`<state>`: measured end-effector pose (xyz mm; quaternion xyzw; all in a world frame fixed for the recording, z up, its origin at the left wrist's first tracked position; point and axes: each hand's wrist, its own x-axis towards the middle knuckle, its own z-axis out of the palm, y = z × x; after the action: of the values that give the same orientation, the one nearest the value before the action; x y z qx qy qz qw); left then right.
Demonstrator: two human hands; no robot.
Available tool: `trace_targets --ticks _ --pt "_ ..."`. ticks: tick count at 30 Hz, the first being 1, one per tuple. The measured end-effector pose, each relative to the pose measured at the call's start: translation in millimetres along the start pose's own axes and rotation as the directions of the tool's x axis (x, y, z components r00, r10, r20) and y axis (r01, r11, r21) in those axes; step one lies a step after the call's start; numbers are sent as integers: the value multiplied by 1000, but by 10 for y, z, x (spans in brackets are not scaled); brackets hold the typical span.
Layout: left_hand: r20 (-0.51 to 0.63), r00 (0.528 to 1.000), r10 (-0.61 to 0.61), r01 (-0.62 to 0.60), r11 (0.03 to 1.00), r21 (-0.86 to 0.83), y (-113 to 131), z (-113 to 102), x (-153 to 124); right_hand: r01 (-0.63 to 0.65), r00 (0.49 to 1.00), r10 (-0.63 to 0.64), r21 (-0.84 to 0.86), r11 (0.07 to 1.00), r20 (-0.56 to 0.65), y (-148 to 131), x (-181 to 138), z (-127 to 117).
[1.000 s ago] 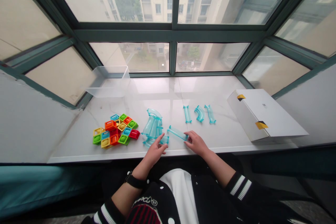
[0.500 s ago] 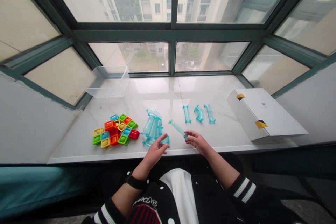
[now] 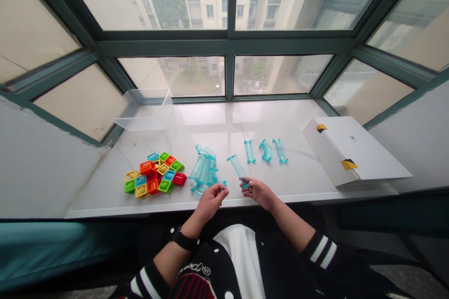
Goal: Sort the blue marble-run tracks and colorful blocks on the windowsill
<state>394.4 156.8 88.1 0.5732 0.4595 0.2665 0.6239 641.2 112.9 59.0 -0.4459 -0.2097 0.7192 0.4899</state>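
Note:
A long, straight, clear blue track piece (image 3: pixel 237 168) slants up and left from my right hand (image 3: pixel 258 192), whose fingers grip its near end. My left hand (image 3: pixel 210 202) is closed, thumb and fingertips drawn together at the near edge of a pile of clear blue track pieces (image 3: pixel 203 170). Whether anything sits in that pinch is hidden. Beyond my right hand lie a short straight track piece (image 3: pixel 249 152), a curved track piece (image 3: pixel 267 151) and a wavy track piece (image 3: pixel 280 151), spaced apart in a row.
Colourful plastic blocks (image 3: pixel 154 177) are heaped on the left of the white sill (image 3: pixel 206 119). Behind them a clear plastic bin (image 3: pixel 147 121) stands near the window. On the right is a white box (image 3: pixel 354 149) with yellow-and-black tape tabs.
My left hand has gone from outstretched fingers to a pinch, slightly lower. The track piece in my right hand has shifted a little left and turned steeper.

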Motion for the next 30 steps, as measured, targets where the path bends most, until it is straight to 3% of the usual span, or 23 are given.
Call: trace_targets --ticks 4,7,10,15,20,25,30 --pt "57 995 80 -84 995 58 149 92 26 -11 997 3 111 994 77 -35 -24 21" --pt "115 981 158 -174 974 145 258 171 43 25 997 -32 101 995 68 -51 -33 22" --pt "112 962 248 -270 922 279 382 270 45 91 996 -91 6 996 19 -62 -32 23" --pt "129 867 482 -497 814 299 513 469 59 252 958 -279 -258 933 -73 -89 -28 72" --pt "99 877 471 -475 816 329 419 575 93 377 861 -494 -496 782 -124 -104 -23 163" --pt "119 889 442 -448 790 418 368 579 98 408 741 -660 -698 588 -123 -113 -11 218" --pt "127 890 437 -439 749 496 294 590 153 426 721 -690 -742 517 -67 -110 8 181"
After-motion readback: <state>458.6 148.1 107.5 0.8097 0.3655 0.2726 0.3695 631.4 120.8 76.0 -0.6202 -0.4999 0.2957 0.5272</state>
